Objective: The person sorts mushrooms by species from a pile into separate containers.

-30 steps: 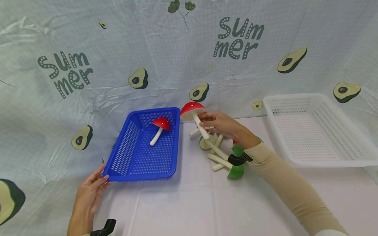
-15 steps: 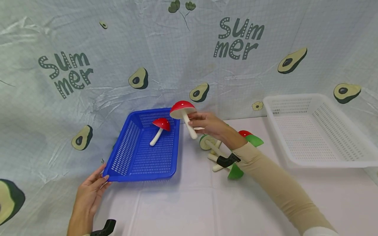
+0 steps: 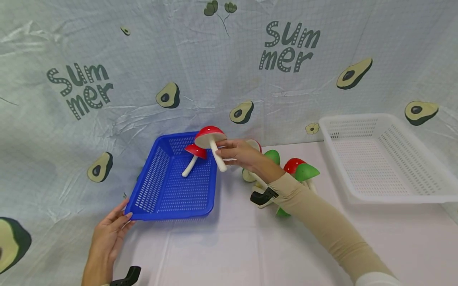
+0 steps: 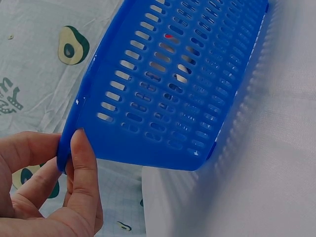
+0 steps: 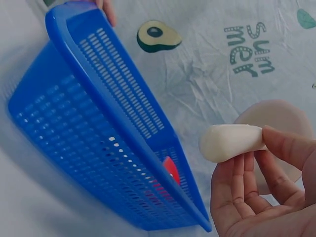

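Note:
At the near left corner of a blue plastic basket (image 3: 171,196), my left hand (image 3: 107,236) pinches the rim between thumb and fingers; the left wrist view shows this grip close up. My right hand (image 3: 241,154) holds a red-capped toy mushroom (image 3: 216,153) by its white stem, cap up and slightly tilted. In the head view it overlaps the basket's far right rim. The stem's blunt end (image 5: 217,143) faces the right wrist camera, with the pale cap underside behind. Inside the basket lies another red-capped mushroom (image 3: 195,151).
Right of the basket, several toy mushrooms lie in a pile, among them a red cap (image 3: 293,163) and a green cap (image 3: 307,172); my right forearm partly hides them. A white plastic basket (image 3: 404,198) stands at the right. Behind rises an avocado-printed cloth (image 3: 200,51).
My right hand has carried the red-capped mushroom leftward, from above the pile to the blue basket's right rim. My left hand has stayed on the basket's corner.

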Tool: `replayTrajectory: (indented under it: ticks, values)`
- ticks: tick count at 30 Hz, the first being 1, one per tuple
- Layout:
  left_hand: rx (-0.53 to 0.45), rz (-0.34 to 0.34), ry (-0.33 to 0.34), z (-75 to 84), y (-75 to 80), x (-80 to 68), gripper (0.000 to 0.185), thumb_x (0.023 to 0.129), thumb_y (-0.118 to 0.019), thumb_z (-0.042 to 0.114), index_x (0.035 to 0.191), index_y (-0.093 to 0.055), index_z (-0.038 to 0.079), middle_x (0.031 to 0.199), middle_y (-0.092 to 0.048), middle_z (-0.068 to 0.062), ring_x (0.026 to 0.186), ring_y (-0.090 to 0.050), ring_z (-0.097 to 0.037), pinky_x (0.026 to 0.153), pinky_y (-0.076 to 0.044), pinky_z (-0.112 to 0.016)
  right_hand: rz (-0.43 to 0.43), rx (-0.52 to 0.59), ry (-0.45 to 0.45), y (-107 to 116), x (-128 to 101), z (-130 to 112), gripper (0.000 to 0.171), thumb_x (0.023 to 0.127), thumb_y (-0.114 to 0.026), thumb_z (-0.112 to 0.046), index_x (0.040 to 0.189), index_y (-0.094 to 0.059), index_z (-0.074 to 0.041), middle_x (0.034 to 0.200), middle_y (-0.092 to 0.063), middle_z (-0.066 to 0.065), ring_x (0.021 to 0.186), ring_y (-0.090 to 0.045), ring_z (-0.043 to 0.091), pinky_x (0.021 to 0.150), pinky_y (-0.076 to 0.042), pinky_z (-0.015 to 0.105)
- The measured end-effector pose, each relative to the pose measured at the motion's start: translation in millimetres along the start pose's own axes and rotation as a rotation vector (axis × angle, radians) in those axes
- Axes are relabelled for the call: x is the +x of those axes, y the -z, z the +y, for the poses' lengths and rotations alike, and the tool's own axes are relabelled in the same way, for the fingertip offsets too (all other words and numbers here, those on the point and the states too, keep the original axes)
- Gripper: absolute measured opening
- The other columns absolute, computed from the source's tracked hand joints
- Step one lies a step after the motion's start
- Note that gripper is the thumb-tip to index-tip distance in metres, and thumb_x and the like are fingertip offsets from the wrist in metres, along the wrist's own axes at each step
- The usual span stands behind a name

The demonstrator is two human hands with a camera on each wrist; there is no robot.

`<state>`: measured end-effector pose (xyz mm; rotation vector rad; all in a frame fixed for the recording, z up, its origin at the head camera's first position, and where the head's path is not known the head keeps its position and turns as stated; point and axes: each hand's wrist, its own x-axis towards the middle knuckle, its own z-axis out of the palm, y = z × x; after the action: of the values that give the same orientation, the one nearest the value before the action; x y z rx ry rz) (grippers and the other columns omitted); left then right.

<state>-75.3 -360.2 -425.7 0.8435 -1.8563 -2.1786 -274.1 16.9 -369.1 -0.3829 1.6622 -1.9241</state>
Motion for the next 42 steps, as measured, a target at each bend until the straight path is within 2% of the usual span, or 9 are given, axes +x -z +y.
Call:
replayTrajectory:
  ticks: [8,23,33,38,42]
  values:
    - [-0.017,-0.026,-0.021,0.3,0.1,-1.6,0.062,0.096,-0.069,0.005,0.152,-0.046,0.014,0.097,-0.054,0.004,0.084,-0.065,-0.008,0.078,-0.059,-0.02,0.034,-0.011,-0.015,-10.0,8.7,6.0,0.038,0.1,-0.064,-0.009,0.138,-0.059,-0.003,0.123,-0.066,0.012,0.103,-0.066,0.021,0.102,-0.053,0.046]
    - [-0.011,-0.014,-0.02,0.3,-0.3,0.6,0.062,0.095,-0.07,0.005,0.152,-0.047,0.014,0.098,-0.053,0.004,0.085,-0.064,-0.008,0.08,-0.059,-0.021,0.064,-0.1,-0.017,-30.2,25.9,10.8,0.041,0.101,-0.065,-0.016,0.14,-0.059,-0.007,0.132,-0.062,0.011,0.116,-0.064,0.024,0.098,-0.057,0.041]
    - [-0.005,0.005,-0.014,0.6,-1.9,0.5,0.06,0.096,-0.069,0.003,0.151,-0.049,0.014,0.097,-0.054,0.004,0.084,-0.065,-0.008,0.08,-0.059,-0.021,0.061,-0.083,-0.008,-49.3,42.3,16.9,0.041,0.101,-0.063,-0.01,0.141,-0.057,-0.002,0.135,-0.062,0.016,0.118,-0.064,0.028,0.097,-0.057,0.044]
    - [-0.001,0.007,-0.024,1.0,-2.2,0.3,0.06,0.096,-0.069,0.005,0.151,-0.048,0.014,0.098,-0.054,0.003,0.084,-0.065,-0.008,0.08,-0.06,-0.021,0.064,-0.063,-0.041,-57.3,50.9,18.4,0.043,0.1,-0.066,-0.011,0.142,-0.058,-0.004,0.133,-0.064,0.014,0.117,-0.066,0.026,0.091,-0.06,0.039]
    - [0.005,0.008,-0.025,1.2,-2.5,0.4,0.061,0.096,-0.069,0.005,0.152,-0.047,0.013,0.099,-0.054,0.003,0.084,-0.065,-0.008,0.08,-0.059,-0.021,0.05,-0.02,-0.066,-63.0,56.8,18.3,0.045,0.1,-0.066,-0.01,0.143,-0.056,-0.004,0.134,-0.063,0.015,0.12,-0.065,0.028,0.095,-0.058,0.042]
